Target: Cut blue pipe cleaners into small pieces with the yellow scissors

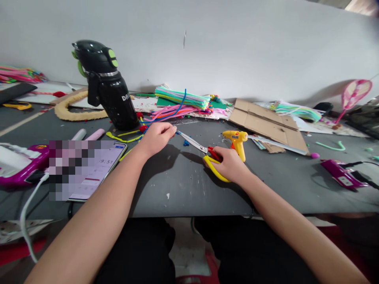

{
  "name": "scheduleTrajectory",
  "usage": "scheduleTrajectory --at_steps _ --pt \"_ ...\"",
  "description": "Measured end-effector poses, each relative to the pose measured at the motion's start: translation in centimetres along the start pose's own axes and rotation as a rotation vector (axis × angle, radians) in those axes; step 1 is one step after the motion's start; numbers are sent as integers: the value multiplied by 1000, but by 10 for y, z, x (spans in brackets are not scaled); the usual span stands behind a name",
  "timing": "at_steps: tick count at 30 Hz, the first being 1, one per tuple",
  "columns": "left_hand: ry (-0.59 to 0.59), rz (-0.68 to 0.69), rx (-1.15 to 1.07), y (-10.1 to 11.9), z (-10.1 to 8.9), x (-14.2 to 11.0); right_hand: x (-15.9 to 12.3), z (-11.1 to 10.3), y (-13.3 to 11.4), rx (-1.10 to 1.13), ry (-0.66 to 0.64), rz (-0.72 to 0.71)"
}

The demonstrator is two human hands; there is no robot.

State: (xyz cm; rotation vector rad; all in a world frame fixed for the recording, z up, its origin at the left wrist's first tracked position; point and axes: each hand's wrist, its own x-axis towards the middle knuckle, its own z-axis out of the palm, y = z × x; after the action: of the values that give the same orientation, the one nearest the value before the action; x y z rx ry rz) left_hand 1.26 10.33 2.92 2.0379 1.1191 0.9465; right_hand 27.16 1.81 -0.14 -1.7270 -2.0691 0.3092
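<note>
My left hand (156, 138) is closed in a pinch on a blue pipe cleaner (180, 104) that curves up and away over the table. My right hand (229, 163) grips yellow-and-red-handled scissors (204, 152); their metal blades point left toward my left fingertips. A small blue scrap (186, 143) lies on the dark grey table (183, 185) just below the blades. A yellow glue gun (237, 142) stands right behind my right hand.
A black bottle (108, 88) stands at the back left. A phone (89, 171) lies left of my arm beside a purple device (20, 165). Stacks of coloured pipe cleaners (180, 98), cardboard (266, 122) and a second purple device (343, 175) fill the back and right.
</note>
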Motion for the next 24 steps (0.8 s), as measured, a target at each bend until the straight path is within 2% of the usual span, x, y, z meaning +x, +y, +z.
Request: scheduleTrajectory --at_steps 11,24 --pt "-6 -1 10 0 0 0 2 -1 1 8 -23 15" --pt "13 -26 -18 -2 0 1 -1 1 -1 69 19 25"
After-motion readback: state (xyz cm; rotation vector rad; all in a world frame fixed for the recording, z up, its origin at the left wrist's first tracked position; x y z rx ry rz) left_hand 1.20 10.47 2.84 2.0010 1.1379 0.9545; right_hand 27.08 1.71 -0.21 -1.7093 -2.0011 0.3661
